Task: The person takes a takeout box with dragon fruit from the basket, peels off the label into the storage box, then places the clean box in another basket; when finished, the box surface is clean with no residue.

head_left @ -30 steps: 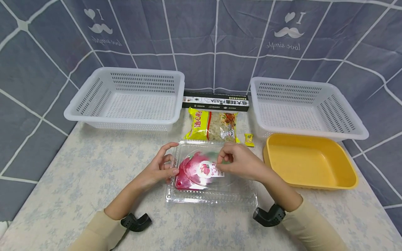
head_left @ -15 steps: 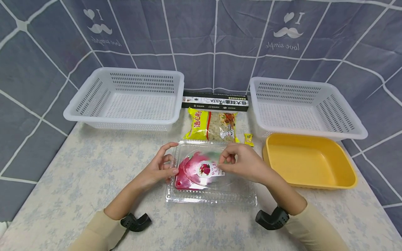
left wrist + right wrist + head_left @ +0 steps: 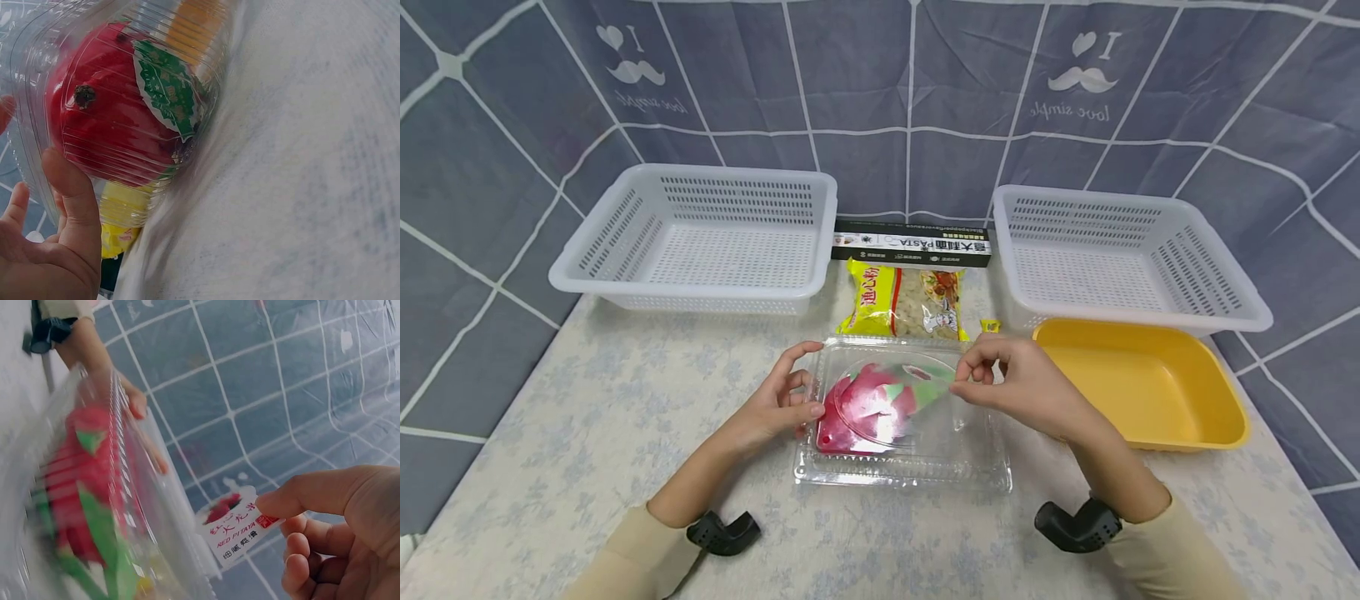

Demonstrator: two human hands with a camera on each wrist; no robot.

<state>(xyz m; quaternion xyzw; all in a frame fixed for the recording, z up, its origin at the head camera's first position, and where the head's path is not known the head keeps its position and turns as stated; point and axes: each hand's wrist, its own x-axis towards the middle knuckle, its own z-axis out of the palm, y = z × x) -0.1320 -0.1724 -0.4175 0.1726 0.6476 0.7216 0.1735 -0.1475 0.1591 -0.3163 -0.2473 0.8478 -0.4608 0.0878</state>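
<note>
A clear plastic clamshell box (image 3: pixel 898 473) rests on the table with a red pitaya (image 3: pixel 861 412) inside, its green-tipped scales showing through the lid. My left hand (image 3: pixel 781 402) grips the box's left side, thumb on the lid and fingers spread along the edge. Over the lid's right part, my right hand (image 3: pixel 1018 379) pinches a white sticker label (image 3: pixel 232 526) between thumb and forefinger. The label, printed RED PITAYA, stands up from the lid and is seen nearly edge-on in the head view. In the left wrist view, a green leaf-shaped tag (image 3: pixel 167 90) shows on the fruit's side.
Behind the box lie a yellow bag of pasta (image 3: pixel 902 302), a black pasta box (image 3: pixel 910 243) and a small yellow packet (image 3: pixel 990 325). White baskets stand at the back left (image 3: pixel 700 287) and back right (image 3: pixel 1135 312). A yellow tub (image 3: pixel 1138 437) sits to the right.
My right hand has drawn rightward and up, lifting the label off the lid, where it lay flat before. My left hand keeps its hold on the box.
</note>
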